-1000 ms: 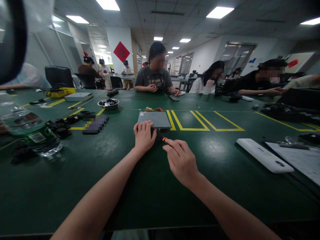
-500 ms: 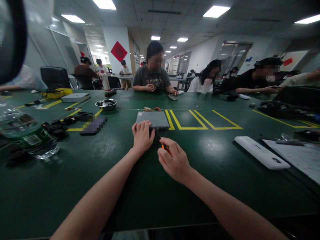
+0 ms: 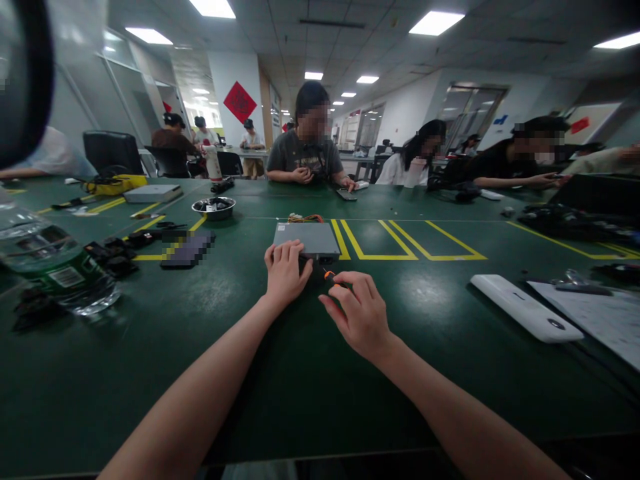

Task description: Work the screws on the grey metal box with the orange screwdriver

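A flat grey computer power supply [image 3: 311, 235] lies on the green table, its coloured cables at the far side and a socket on its near face. My left hand [image 3: 287, 270] grips its near left corner, with fingers over the top and the thumb at the front face. Just right of that, my right hand [image 3: 361, 310] holds a small orange and black screwdriver [image 3: 329, 275] with loosely curled fingers. The screwdriver's thin shaft points toward the power supply's near face and stands apart from it. Part of the handle is hidden by the fingers.
A metal bowl [image 3: 213, 208] with dark small parts stands beyond on the left. Nearer are a water bottle [image 3: 65, 270] and a dark phone-like slab [image 3: 187, 251]. On the right lie a white device [image 3: 525, 307] and a clipboard [image 3: 595, 313]. A co-worker [image 3: 305, 147] sits opposite.
My right hand has drawn slightly back and right with the screwdriver, and its fingers have spread a little. My left hand and the power supply have stayed put.
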A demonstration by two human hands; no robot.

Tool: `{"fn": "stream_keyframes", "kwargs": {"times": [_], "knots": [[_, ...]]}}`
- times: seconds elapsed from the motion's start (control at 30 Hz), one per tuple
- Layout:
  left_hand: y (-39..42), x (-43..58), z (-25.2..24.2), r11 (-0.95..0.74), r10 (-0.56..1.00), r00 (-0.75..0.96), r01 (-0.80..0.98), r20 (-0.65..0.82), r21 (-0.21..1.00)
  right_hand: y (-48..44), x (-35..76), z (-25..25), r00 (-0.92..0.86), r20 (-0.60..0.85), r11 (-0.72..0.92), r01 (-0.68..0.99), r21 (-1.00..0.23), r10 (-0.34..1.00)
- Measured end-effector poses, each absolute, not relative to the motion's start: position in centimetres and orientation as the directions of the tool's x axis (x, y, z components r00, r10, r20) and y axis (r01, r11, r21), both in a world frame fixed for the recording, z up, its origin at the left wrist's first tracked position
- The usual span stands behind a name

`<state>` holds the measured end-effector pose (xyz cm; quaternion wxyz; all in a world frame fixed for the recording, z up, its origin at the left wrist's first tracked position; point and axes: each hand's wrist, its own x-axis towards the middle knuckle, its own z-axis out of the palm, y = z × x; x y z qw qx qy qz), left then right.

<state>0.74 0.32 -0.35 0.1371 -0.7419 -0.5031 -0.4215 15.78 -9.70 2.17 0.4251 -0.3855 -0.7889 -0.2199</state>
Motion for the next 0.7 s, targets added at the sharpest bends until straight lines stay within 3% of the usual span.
{"fn": "stream_keyframes", "kwargs": {"times": [0.2, 0.43, 0.7], "knots": [[0.47, 0.62, -0.31, -0.468, 0.638, 0.143, 0.853, 0.757, 0.232, -9.76, 15.72, 1.78, -0.385, 0.828, 0.694, 0.72, -0.005, 0.406], [0.67, 0.56, -0.55, -0.47, 0.621, 0.146, 0.856, 0.77, 0.216, -9.65, 15.86, 2.13, -0.322, 0.852, 0.633, 0.774, -0.014, 0.413], [0.52, 0.56, -0.52, -0.471, 0.613, 0.146, 0.856, 0.776, 0.212, -9.6, 15.57, 1.53, -0.371, 0.819, 0.704, 0.708, -0.055, 0.437]]}}
